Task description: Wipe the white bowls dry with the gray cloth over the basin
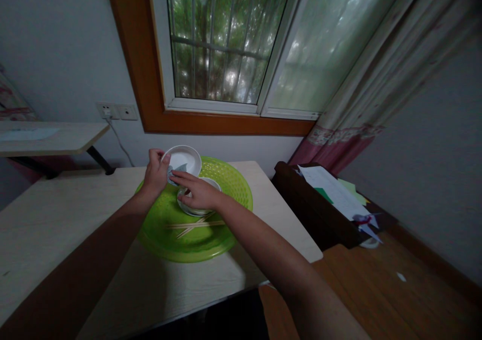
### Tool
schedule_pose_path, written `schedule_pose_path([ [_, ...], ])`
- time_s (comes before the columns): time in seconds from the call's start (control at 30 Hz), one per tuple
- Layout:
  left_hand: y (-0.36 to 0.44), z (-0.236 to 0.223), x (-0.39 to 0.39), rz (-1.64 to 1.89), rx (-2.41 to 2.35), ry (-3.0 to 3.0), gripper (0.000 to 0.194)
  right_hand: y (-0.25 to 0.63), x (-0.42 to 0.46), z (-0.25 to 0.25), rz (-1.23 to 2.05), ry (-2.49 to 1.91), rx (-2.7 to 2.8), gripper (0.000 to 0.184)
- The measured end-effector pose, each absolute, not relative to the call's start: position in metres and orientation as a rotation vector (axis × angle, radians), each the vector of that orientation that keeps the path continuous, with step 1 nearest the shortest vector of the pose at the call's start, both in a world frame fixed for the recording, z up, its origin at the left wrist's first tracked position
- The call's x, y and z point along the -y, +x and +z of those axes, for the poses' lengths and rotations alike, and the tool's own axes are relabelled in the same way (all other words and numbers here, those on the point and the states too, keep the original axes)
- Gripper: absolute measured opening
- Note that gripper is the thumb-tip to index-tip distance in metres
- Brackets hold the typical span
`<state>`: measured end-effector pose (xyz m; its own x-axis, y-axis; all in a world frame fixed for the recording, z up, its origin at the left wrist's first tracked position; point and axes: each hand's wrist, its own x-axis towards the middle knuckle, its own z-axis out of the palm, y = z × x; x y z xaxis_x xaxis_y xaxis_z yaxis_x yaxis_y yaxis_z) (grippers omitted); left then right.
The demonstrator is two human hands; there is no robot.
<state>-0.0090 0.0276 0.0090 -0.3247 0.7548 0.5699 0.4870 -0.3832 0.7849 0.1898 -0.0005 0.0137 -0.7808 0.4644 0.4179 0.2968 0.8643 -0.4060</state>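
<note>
My left hand (156, 173) is clamped on the rim of a white bowl (187, 158), tilted up at the far side of the green plastic basket (236, 185). My right hand (201, 193) presses a grey-blue cloth (170, 176) to it; whether those fingers pinch it, I can't tell. They hide much of a second bowl (194, 212) beside crossed chopsticks (196, 225). Any writing on the paper sheet (331, 192) is too faint to read. The tabletop (282, 214) stretches left; its right edge runs near the basket.

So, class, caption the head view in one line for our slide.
Left hand holding a white bowl, right hand on a grey cloth against it, above a green tray.
</note>
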Motion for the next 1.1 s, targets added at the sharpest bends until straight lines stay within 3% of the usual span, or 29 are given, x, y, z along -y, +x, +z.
schedule_pose_path([
  [0.17,-0.008,0.009,-0.030,1.779,-1.575,1.657,0.035,0.191,-0.002,0.017,0.359,-0.630,2.576,0.061],
  [0.37,-0.011,0.006,-0.033,1.766,-1.561,1.639,0.041,0.194,0.000,0.022,0.014,-0.820,2.583,0.051],
  [0.6,-0.005,0.006,-0.035,1.707,-1.313,1.559,0.055,0.196,0.002,0.032,-0.395,-0.996,2.521,0.022],
  [0.83,-0.002,0.007,-0.038,1.624,-1.186,1.453,0.053,0.205,-0.002,0.037,-0.446,-0.981,2.548,0.017],
  [1.1,-0.006,0.005,-0.038,1.571,-1.208,1.421,0.039,0.208,-0.005,0.037,-0.431,-0.989,2.530,0.017],
])
